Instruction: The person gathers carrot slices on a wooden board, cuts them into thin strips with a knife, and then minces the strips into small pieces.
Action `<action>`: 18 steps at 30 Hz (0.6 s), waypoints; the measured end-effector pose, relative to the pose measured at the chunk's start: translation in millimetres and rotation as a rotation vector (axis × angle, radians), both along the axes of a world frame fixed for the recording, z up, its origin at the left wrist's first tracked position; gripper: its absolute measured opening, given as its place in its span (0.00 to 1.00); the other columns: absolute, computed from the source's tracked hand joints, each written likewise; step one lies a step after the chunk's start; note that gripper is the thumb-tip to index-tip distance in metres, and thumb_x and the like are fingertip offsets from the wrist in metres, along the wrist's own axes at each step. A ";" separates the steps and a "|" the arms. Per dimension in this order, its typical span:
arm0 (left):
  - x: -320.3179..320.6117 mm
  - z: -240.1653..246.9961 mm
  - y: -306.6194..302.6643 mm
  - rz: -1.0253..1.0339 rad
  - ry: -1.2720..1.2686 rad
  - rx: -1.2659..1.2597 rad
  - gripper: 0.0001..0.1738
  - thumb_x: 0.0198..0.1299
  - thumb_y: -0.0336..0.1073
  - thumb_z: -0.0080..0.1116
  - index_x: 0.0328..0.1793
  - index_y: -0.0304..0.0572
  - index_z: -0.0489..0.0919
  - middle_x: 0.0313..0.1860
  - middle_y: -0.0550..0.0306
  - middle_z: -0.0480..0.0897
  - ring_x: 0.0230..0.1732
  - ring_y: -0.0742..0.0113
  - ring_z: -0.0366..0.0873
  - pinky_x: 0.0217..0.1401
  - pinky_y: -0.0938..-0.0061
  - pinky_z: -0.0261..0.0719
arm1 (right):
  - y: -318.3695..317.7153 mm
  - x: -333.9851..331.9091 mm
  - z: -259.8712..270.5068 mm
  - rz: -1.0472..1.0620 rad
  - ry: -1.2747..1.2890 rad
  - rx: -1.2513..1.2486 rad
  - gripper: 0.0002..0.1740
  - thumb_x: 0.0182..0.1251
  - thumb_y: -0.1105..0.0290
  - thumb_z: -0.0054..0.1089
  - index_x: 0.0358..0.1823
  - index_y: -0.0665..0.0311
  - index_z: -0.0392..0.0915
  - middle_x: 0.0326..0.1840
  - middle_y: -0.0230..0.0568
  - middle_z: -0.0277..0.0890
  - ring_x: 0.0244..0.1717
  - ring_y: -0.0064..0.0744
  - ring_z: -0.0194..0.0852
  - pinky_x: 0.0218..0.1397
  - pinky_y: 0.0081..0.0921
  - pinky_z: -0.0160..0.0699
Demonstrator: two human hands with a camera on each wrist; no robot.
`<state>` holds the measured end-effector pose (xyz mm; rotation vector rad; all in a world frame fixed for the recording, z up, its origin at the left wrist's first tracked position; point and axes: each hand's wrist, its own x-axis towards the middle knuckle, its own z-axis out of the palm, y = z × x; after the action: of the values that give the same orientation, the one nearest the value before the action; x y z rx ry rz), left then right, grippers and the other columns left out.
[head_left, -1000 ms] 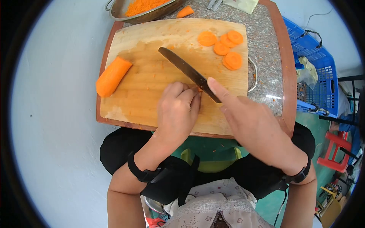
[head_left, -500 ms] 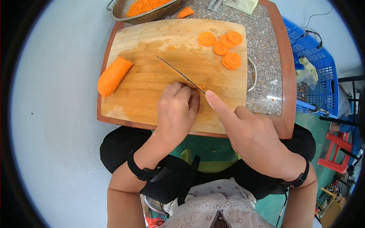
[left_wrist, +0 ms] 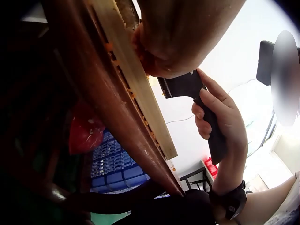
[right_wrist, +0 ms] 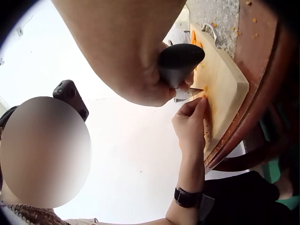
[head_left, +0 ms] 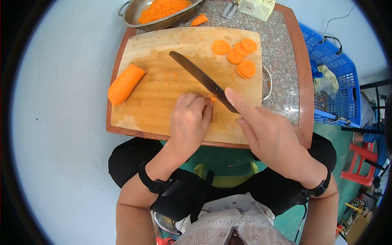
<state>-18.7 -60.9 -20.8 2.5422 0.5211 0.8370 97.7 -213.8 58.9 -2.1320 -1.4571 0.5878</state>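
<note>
In the head view my left hand [head_left: 190, 118] bends its fingers over the cutting board [head_left: 151, 116] and pinches a small carrot piece [head_left: 212, 99], mostly hidden by the fingertips. My right hand [head_left: 271, 134] grips the kitchen knife [head_left: 200, 75], index finger stretched along the blade's spine. The dark blade is tilted so its flat side shows, and it crosses close by the left fingertips. Its black handle [left_wrist: 216, 136] shows within the right fist in the left wrist view. A thick carrot chunk [head_left: 125, 85] lies at the board's left, and several round carrot slices [head_left: 246, 68] lie at the upper right.
A metal pan [head_left: 163, 22] of shredded carrot stands behind the board, beside a carrot end [head_left: 199, 20] and a pale packet [head_left: 257, 8]. The board has a metal handle [head_left: 267, 83]. On the right are a blue basket [head_left: 341, 65] and a red stool [head_left: 359, 163].
The blade stood edge-on half a second ago and now leans with its flat side showing, as it did a second ago. My left hand keeps its place; the head view has shifted slightly.
</note>
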 end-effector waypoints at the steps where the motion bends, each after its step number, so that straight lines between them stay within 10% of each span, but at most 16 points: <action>1: -0.1 -0.7 0.2 0.006 -0.001 0.003 0.05 0.48 0.21 0.67 0.33 0.32 0.83 0.30 0.48 0.80 0.34 0.50 0.79 0.36 0.65 0.77 | -1.2 -2.0 3.1 0.005 0.004 -0.032 0.34 0.66 0.77 0.56 0.74 0.56 0.61 0.32 0.53 0.76 0.33 0.57 0.77 0.36 0.45 0.76; 10: -0.3 -2.5 1.4 -0.007 -0.010 -0.002 0.06 0.45 0.21 0.67 0.32 0.32 0.83 0.29 0.48 0.80 0.34 0.50 0.79 0.36 0.64 0.78 | -4.6 -5.0 -9.0 0.103 -0.141 0.052 0.39 0.58 0.80 0.55 0.75 0.64 0.58 0.23 0.49 0.70 0.18 0.51 0.75 0.22 0.40 0.76; 18: -0.2 0.5 -1.0 -0.047 -0.016 0.032 0.07 0.46 0.20 0.66 0.33 0.32 0.83 0.31 0.49 0.80 0.34 0.51 0.78 0.36 0.64 0.78 | 11.6 -2.0 -11.9 0.056 -0.056 0.015 0.36 0.63 0.78 0.54 0.74 0.62 0.59 0.28 0.53 0.75 0.26 0.54 0.77 0.29 0.44 0.76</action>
<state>-18.9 -61.8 -20.3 2.5644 0.4446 0.8545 95.7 -202.2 47.0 -2.1178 -1.5513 0.5390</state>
